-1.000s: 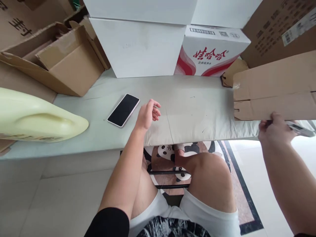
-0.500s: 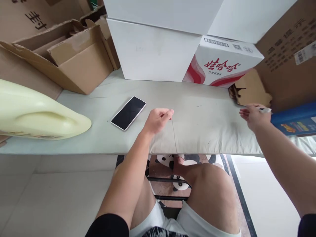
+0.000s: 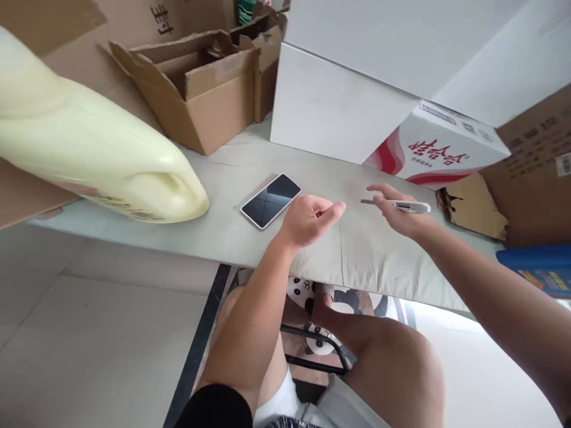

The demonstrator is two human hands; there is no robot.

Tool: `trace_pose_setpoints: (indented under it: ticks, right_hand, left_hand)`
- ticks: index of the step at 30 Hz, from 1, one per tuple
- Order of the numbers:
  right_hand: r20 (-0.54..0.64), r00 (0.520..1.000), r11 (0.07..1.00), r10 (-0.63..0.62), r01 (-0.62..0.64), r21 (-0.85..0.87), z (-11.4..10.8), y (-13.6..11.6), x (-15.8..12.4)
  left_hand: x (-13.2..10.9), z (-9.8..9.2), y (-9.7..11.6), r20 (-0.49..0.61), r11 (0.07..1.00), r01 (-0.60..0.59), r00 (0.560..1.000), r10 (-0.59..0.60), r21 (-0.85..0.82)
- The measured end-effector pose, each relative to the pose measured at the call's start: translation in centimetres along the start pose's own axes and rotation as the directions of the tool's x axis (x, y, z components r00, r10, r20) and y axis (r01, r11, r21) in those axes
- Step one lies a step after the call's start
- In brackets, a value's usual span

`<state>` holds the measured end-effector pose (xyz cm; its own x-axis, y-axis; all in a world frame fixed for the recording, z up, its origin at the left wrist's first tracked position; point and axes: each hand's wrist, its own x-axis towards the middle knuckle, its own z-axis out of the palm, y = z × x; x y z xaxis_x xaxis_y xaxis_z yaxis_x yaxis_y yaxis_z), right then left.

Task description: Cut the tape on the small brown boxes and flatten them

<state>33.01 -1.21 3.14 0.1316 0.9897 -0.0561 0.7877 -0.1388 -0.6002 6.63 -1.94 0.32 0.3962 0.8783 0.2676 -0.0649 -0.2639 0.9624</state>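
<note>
In my right hand [image 3: 395, 211] is a white utility knife [image 3: 413, 207], its dark blade pointing left towards my other hand. The fingers curl about the handle near the blade end. My left hand [image 3: 310, 221] is closed, the thumb pressed against the bent index finger; whatever it may hold is hidden. It is just right of a phone [image 3: 270, 201] with a dark screen and light edge, whose near right corner it overlaps in view. Both hands are over the pale cloth-covered surface [image 3: 250, 244], and a thin line, crease or thread, runs down below my left hand.
A large pale yellow bottle [image 3: 111, 137] leans in from the left. Open cardboard boxes [image 3: 223, 107] stand at the back left. White cartons [image 3: 339, 101] and a red-and-white carton [image 3: 437, 148] fill the back. Folded cardboard [image 3: 477, 208] and a blue package [image 3: 535, 270] lie at the right.
My right hand has come leftwards from the right side with the utility knife, closer to my left hand. The view has turned left and tilted. The left hand stays closed.
</note>
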Motion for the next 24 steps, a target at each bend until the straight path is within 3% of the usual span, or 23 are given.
trace_pose_setpoints:
  ticks: [2,4,9,11,13,15,19,24]
  right_hand:
    - [0.059,0.963,0.926,-0.264,0.271,-0.265,2.2,-4.0,2.4]
    - [0.189,0.881,0.782,-0.433,0.472,-0.408,4.2,-8.5,5.0]
    - [0.272,0.612,0.464,-0.742,0.763,-0.451,8.5,-21.1,10.9]
    - [0.301,0.571,0.433,-0.764,0.800,-0.416,10.5,-25.3,13.0]
    - [0.325,0.580,0.451,-0.747,0.801,-0.393,12.7,-28.2,15.1]
    - [0.334,0.584,0.480,-0.740,0.806,-0.347,14.9,-29.4,16.9]
    - [0.288,0.478,0.443,-0.830,0.878,-0.182,16.8,-28.1,18.3]
    - [0.088,0.508,0.502,-0.857,0.861,-0.080,13.0,-25.2,15.3]
  left_hand:
    - [-0.2,-1.1,0.2,-0.074,1.000,-0.004,0.997,0.003,-0.015]
    - [-0.4,-1.9,0.4,-0.101,0.999,-0.001,0.995,-0.003,-0.038]
    - [-0.3,-2.6,0.5,-0.046,0.998,0.067,0.997,-0.066,0.017]
    - [0.0,-2.8,0.3,0.000,0.993,0.105,0.994,-0.105,0.053]
    - [0.4,-3.1,0.0,0.053,0.988,0.128,0.990,-0.133,0.090]
    - [0.6,-3.4,-0.2,0.076,0.983,0.142,0.986,-0.151,0.118]
    - [0.6,-4.0,0.0,0.071,0.979,0.165,0.982,-0.174,0.117]
    - [0.3,-3.6,0.3,0.065,0.972,0.210,0.974,-0.217,0.101]
